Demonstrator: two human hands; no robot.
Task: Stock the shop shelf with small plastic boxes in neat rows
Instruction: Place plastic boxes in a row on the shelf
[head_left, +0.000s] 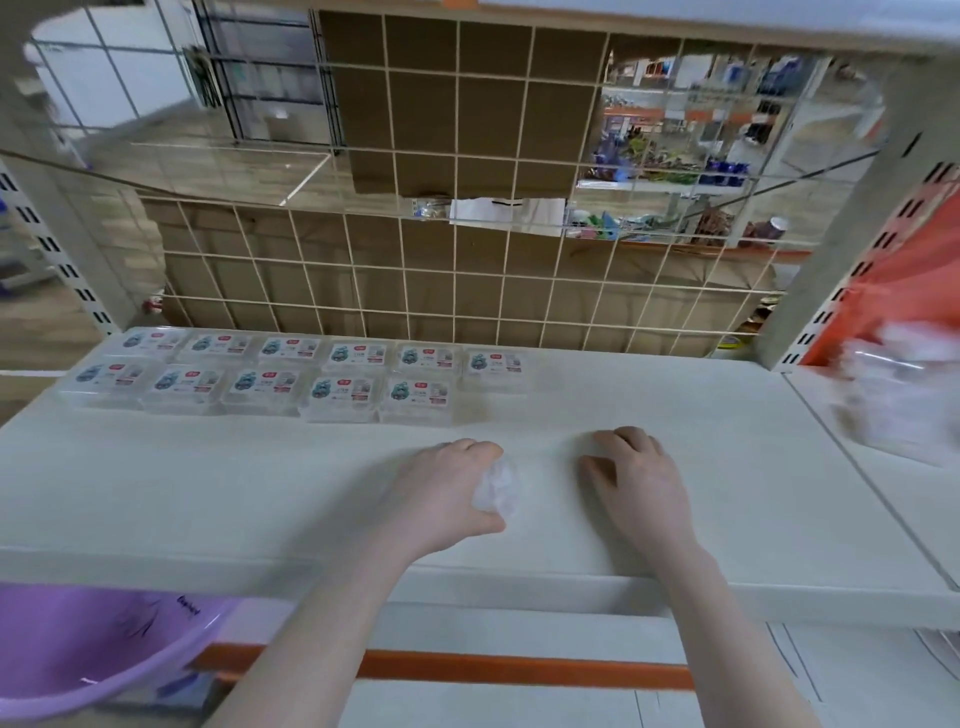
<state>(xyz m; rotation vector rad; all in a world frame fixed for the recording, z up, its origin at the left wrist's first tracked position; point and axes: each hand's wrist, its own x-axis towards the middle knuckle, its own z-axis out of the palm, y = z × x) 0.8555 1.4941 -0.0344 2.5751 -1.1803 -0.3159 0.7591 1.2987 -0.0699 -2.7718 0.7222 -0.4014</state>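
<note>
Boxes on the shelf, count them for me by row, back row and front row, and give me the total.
Back row of boxes: 6
Front row of boxes: 5
Total on the shelf: 11

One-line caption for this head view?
Left hand grips crumpled clear plastic, right hand rests on shelf before two rows of boxes.

1. We see bright, even, diffuse light with only faint shadows on the shelf (675, 415).
2. We notice wide-angle bending at the edges.
3. The clear bags (904, 395) at right are smeared by motion blur; the background is soft.
</note>
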